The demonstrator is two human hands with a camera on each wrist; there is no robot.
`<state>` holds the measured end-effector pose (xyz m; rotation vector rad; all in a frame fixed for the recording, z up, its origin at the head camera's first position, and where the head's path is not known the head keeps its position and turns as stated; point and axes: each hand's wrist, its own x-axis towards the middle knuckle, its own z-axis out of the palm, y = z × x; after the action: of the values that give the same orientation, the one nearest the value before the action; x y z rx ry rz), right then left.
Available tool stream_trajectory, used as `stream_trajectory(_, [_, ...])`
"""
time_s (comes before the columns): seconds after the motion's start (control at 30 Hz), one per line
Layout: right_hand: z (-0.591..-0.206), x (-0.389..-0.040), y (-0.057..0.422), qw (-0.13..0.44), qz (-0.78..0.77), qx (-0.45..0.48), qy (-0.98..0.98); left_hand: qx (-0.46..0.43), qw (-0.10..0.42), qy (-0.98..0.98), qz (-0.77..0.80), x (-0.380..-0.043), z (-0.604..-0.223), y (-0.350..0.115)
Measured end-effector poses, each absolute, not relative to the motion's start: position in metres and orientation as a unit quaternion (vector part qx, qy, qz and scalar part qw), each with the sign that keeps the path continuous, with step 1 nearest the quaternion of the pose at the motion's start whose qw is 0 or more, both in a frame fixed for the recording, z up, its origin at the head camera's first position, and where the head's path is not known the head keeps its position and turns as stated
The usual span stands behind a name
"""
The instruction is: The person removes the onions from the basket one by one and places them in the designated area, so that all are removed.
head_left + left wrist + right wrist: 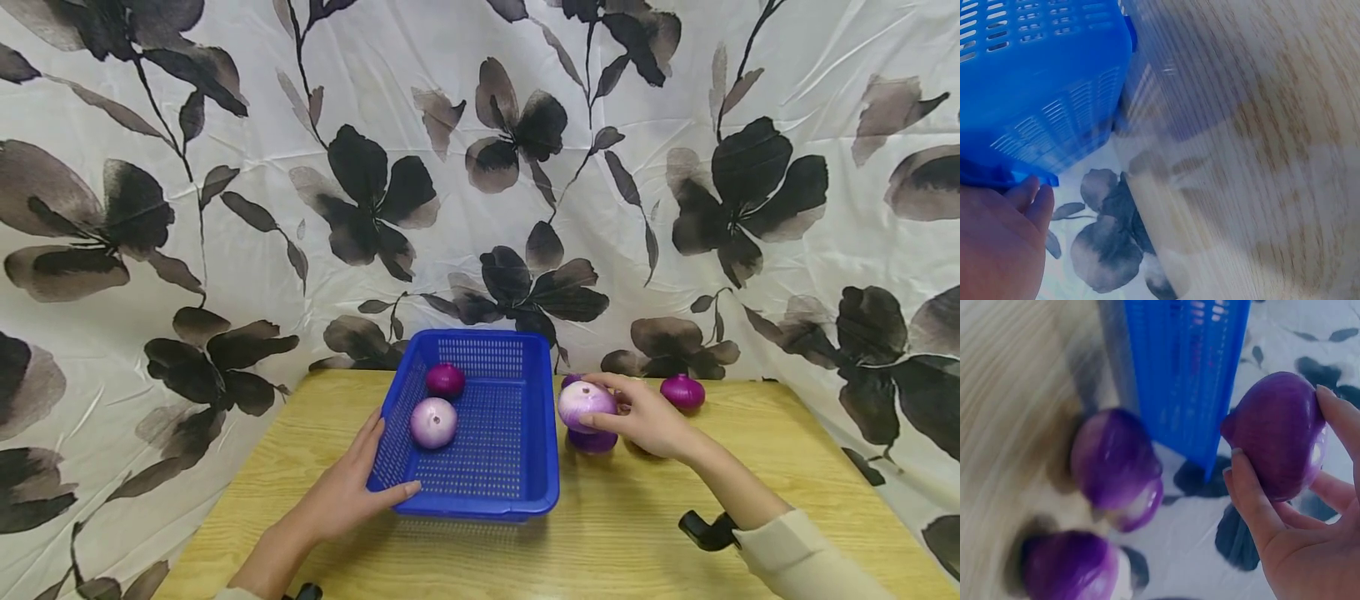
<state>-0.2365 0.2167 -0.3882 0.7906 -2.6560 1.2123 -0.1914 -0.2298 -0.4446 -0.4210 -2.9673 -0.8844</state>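
Cream sleeve [795, 542] and black wrist mount [708, 531] sit nearest on the right, over a yellow wood-grain desk [480, 567]. The left hand [348, 487] grips the near left corner of a blue plastic basket [536, 505], thumb over the rim and fingers along the outer side. Inside, toward the left wall, lie two onions: a pale, whitish-purple one [433, 422] nearer, and a smaller, deep magenta one [446, 381] just behind.

Right of the basket, the right hand [648, 417] has thumb and fingers closed around a round, glossy onion [581, 408], held up near the basket's right rim. Its side toward the head camera is creamy lilac with a small brown spot. Just below it in that view is a dark purple onion [594, 442], partly covered; another [570, 380] peeks out behind. Farther right, a magenta onion [682, 392] sits well apart from the basket. Beyond the desk hangs white cloth [450, 108] printed with grey and black flowers.

From the right wrist, the held onion shows what the head view hides: a rich violet side drawn to a blunt tip. That view also separates the blurred onions on the desk. From the left wrist, the basket's slotted outer wall shows, with fingertips against its rim.
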Motion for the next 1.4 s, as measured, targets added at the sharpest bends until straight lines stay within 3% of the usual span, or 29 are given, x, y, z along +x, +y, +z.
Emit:
stream_trajectory(0.5, [-0.387,-0.234,0.274,0.056,0.377,0.202,-0.902,-0.147,0.033,-0.945,-0.292,-0.192,-0.444,-0.229])
stream_trajectory(1.4, [-0.414,-0.238,0.349,0.051,0.369,0.108,-0.922,-0.137,0.016,-0.948,-0.287,-0.191,-0.445,-0.23])
